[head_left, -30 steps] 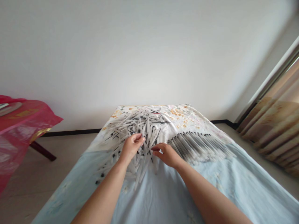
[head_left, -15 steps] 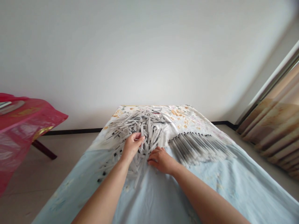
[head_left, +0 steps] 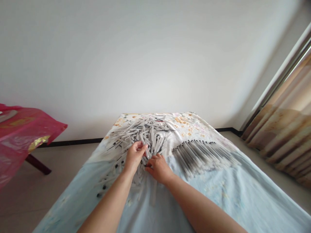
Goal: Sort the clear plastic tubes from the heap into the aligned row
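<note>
By the left hand (head_left: 133, 156), a translucent pen barrel (head_left: 143, 139) is apparently pinched, its long axis aimed toward the far edge of the desk (head_left: 233, 195); at the loose barrel pile (head_left: 152, 133), the right hand (head_left: 159, 167) is curled, its grip unclear.

Your left hand (head_left: 134, 156) pinches a slim whitish stick (head_left: 143, 139); your right hand (head_left: 159, 168) touches the jumbled white-and-black stick pile (head_left: 152, 132), beside a neat row of black-ended translucent sticks (head_left: 202, 156) on floral cloth (head_left: 218, 204).

Pale wall (head_left: 155, 64), patterned curtain (head_left: 283, 129), red cover (head_left: 14, 149), seemingly plastic
</note>
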A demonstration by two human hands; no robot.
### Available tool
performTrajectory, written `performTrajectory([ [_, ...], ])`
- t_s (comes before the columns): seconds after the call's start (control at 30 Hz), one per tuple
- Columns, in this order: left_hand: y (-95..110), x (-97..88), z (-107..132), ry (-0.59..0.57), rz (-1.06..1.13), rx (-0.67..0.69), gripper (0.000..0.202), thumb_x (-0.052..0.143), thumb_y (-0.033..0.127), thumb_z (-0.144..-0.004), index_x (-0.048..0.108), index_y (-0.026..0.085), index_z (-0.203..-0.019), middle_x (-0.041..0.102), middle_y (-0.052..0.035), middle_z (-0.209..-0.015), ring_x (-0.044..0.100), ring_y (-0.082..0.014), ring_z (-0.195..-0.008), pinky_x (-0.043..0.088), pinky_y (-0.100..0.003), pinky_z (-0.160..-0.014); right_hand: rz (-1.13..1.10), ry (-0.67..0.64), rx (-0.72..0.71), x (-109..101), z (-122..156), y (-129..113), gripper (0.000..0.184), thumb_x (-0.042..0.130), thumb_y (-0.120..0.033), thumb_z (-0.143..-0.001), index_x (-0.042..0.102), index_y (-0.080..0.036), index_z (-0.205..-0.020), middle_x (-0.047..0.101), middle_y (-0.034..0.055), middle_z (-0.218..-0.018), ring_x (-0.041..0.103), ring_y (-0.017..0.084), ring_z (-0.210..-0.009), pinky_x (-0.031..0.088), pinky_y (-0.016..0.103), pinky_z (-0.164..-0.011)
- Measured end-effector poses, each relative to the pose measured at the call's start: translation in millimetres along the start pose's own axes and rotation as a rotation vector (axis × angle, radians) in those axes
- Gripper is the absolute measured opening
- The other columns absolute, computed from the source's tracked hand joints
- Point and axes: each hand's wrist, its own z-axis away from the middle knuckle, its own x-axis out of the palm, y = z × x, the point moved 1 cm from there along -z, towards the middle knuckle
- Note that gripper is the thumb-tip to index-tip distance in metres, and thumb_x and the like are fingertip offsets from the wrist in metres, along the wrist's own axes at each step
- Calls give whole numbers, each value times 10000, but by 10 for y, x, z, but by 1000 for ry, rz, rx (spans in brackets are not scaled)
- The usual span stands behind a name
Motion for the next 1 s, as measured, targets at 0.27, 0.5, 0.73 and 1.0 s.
performTrajectory([
  [0.27, -1, -40, -19, 56, 107, -8, 414, 674, 388, -573, 502, 137, -853, 576, 1, -711, 579, -121, -603, 494, -269, -564, 5, -17, 12, 27, -83, 23, 231, 601, -402, -698, 639, -193, -787, 619, 52, -804, 491, 201, -837, 318, 293, -735],
  [0.5, 23, -31, 7, 56, 136, -26, 392, 683, 347, -571, 503, 134, -846, 574, -3, -711, 571, -115, -603, 491, -260, -563, 50, -46, 14, 23, -63, -64, 151, 575, -315, -694, 628, -182, -744, 612, 51, -791, 491, 210, -842, 325, 295, -717],
  [0.73, 83, -18, 40, 61, 250, -38, 343, 692, 322, -577, 508, 133, -796, 593, -4, -677, 570, -109, -597, 497, -263, -582, -254, -50, 177, -326, 73, 126, 123, 559, -257, -678, 566, -158, -750, 572, 0, -660, 473, 106, -587, 317, 202, -536],
  [1.0, 57, 57, 84, -2, 350, -99, 327, 705, 278, -577, 495, 147, -790, 634, -23, -693, 603, -134, -662, 503, -293, -638, -526, 27, 128, -402, 64, 297, 215, 487, -300, -744, 531, -144, -603, 386, -51, -530, 321, 68, -507, 243, 190, -478],
])
